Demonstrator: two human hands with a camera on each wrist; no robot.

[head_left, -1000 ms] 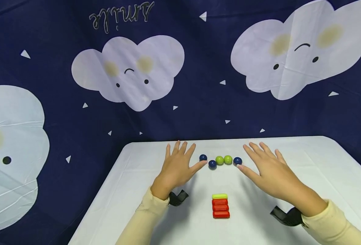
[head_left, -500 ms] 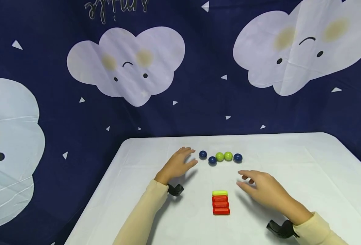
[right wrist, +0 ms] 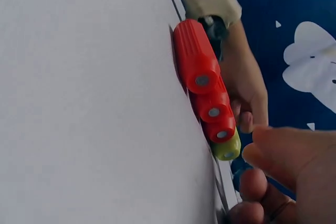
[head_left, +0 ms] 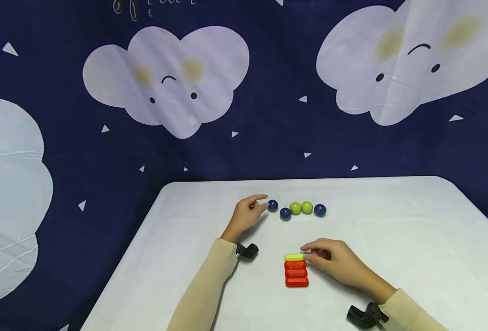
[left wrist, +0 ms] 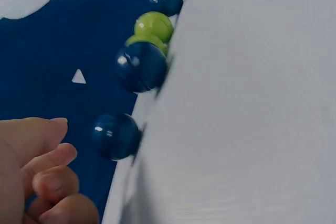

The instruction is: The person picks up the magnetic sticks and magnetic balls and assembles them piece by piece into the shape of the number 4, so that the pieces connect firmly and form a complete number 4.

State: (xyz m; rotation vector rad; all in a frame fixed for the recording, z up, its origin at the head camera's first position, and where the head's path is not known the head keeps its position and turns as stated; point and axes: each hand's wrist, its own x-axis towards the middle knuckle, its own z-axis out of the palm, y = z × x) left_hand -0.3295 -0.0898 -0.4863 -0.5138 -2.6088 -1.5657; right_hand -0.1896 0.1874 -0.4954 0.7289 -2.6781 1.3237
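My left hand (head_left: 245, 215) reaches to the leftmost dark blue ball (head_left: 272, 205), thumb and fingers loosely bent with their tips just left of it. In the left wrist view a small gap shows between the fingers and that blue ball (left wrist: 116, 137). My right hand (head_left: 336, 262) is at the right end of a yellow-green magnetic rod (head_left: 294, 257), thumb and forefinger spread around that end. The right wrist view shows the fingertips close beside the metal-tipped end of the yellow-green rod (right wrist: 228, 150), holding nothing. Three red rods (head_left: 295, 273) lie side by side in front of it.
Right of the first ball lie another blue ball (head_left: 285, 214), two light green balls (head_left: 301, 208) and a third blue ball (head_left: 320, 210). All rest on a white table (head_left: 393, 230). Behind it hangs a navy cloth (head_left: 277, 101) with clouds. Each wrist wears a black mount (head_left: 248, 251).
Both hands have come down from above the table with fingers spread. The left has moved up to the leftmost blue ball, the right back and leftward to the yellow-green rod. The view has tilted slightly.
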